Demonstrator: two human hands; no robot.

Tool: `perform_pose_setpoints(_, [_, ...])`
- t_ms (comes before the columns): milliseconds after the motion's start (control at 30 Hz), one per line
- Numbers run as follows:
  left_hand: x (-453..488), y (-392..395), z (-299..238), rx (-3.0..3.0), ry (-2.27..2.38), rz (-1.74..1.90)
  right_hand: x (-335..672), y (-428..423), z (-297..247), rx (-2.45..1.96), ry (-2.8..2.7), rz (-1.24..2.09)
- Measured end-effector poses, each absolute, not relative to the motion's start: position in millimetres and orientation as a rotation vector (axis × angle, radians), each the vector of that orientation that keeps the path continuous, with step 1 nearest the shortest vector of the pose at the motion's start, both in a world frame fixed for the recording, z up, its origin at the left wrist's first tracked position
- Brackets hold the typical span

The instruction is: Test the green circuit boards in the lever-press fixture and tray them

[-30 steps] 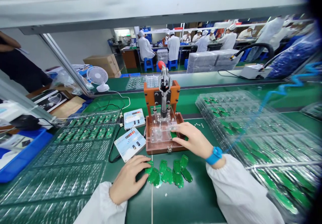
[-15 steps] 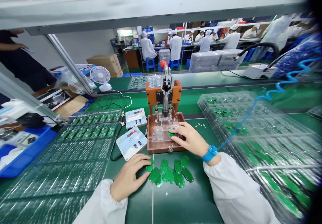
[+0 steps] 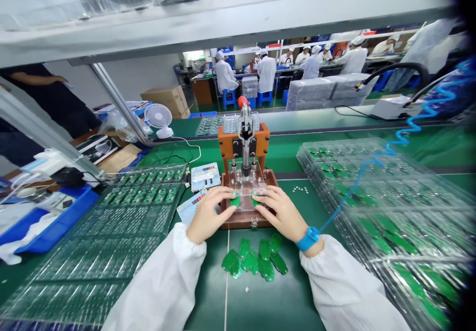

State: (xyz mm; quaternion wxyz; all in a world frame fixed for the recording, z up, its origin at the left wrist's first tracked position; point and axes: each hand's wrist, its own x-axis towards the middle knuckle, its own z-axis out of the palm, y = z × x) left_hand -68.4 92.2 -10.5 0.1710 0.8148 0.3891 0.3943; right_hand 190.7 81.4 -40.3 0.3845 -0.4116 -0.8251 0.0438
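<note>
Both hands rest on the brown press fixture (image 3: 245, 219) with its orange frame and red-knobbed lever (image 3: 243, 103). My left hand (image 3: 208, 213) pinches a small green circuit board (image 3: 234, 201) at the fixture's left side. My right hand (image 3: 281, 212), with a blue wrist strap (image 3: 308, 238), holds another green board (image 3: 255, 201) at the right side under the clear plate. A pile of several loose green boards (image 3: 256, 260) lies on the green mat just in front of the fixture, between my white sleeves.
Clear trays of boards (image 3: 111, 232) cover the left; taller tray stacks (image 3: 390, 207) stand on the right. Two small counter boxes (image 3: 204, 176) sit left of the fixture. A blue bin (image 3: 55, 224), a white fan (image 3: 158, 118) and people in white coats (image 3: 266, 71) lie beyond.
My left hand lifted a green board from the pile and moved it up onto the fixture's left side. The right hand stayed on the fixture. The camera shifted slightly.
</note>
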Motion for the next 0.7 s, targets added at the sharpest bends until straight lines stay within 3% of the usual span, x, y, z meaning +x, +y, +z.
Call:
perform_pose_setpoints(567, [-54.2,95.9,-30.3,2.413,1.075,1.157,190.6,79.3,-43.6,-1.029,-1.991,0.158])
perform_pose_setpoints(700, [-55.3,82.0,-25.8,2.383,1.15,1.367,194.5,80.2,-27.3,-1.105,-1.741,0.101])
